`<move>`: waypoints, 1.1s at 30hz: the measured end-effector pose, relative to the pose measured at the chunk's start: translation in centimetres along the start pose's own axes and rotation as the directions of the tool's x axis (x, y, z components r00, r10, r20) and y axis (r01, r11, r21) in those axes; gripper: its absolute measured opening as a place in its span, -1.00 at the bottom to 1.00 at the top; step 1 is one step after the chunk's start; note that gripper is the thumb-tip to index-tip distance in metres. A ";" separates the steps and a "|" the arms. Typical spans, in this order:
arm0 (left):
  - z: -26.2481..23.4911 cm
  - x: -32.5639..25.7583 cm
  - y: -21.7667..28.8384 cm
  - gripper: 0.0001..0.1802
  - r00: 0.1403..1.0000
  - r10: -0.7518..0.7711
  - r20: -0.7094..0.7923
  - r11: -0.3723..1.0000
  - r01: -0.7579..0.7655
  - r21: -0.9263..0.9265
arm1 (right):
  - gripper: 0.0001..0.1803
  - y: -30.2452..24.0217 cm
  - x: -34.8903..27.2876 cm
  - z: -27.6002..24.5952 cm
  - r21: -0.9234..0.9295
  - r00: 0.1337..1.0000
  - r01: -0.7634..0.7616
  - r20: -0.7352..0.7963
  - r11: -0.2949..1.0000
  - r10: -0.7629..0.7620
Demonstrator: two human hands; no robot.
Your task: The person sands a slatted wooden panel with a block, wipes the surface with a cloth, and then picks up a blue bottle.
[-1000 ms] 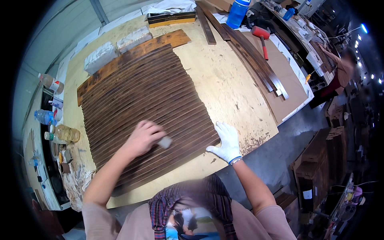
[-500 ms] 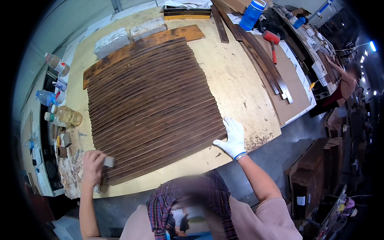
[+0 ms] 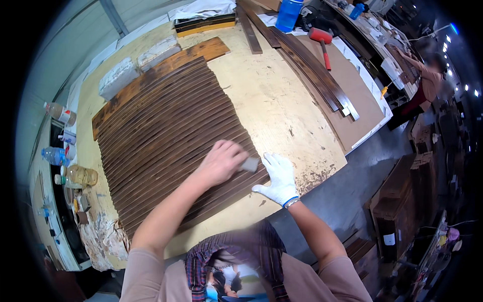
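The gloved right hand [image 3: 278, 177] lies flat and open on the near corner of the slats [image 3: 171, 143]. Just beside it, the bare left hand [image 3: 221, 162] grips a small grey pad [image 3: 249, 164] against them. The slats are dark brown, narrow and streaked, laid side by side across the pale worktop [image 3: 282, 116]. Farther off lie a red mallet [image 3: 322, 41] and a blue bottle [image 3: 289, 14].
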State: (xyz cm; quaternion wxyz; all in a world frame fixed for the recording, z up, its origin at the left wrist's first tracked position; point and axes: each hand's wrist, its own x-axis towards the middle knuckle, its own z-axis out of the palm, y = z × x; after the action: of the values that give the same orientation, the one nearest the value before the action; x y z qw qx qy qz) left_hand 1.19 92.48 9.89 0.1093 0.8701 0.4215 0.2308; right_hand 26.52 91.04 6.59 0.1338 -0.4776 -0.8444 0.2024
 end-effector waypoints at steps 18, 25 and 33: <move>-1.4 3.2 -10.3 -0.62 0.889 -0.397 -0.228 0.841 0.452 0.297 | 0.02 1.2 -0.4 0.7 0.055 0.995 0.041 -0.088 0.998 -0.036; 0.0 5.8 -9.3 -0.65 0.979 -0.168 -0.114 0.958 0.190 0.215 | 0.05 1.5 -0.6 1.4 0.027 0.997 0.047 -0.069 0.999 -0.045; 0.9 8.7 -10.6 -0.82 0.923 -0.267 -0.276 0.921 0.329 0.210 | -0.05 1.7 -0.2 0.9 0.009 0.999 0.047 -0.004 0.999 -0.047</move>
State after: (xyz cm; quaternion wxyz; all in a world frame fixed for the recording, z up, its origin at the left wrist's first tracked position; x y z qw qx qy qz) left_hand -0.96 105.86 7.70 -0.0204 0.7674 0.5858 0.2599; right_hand 27.54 91.48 4.98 0.1424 -0.4575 -0.8541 0.2023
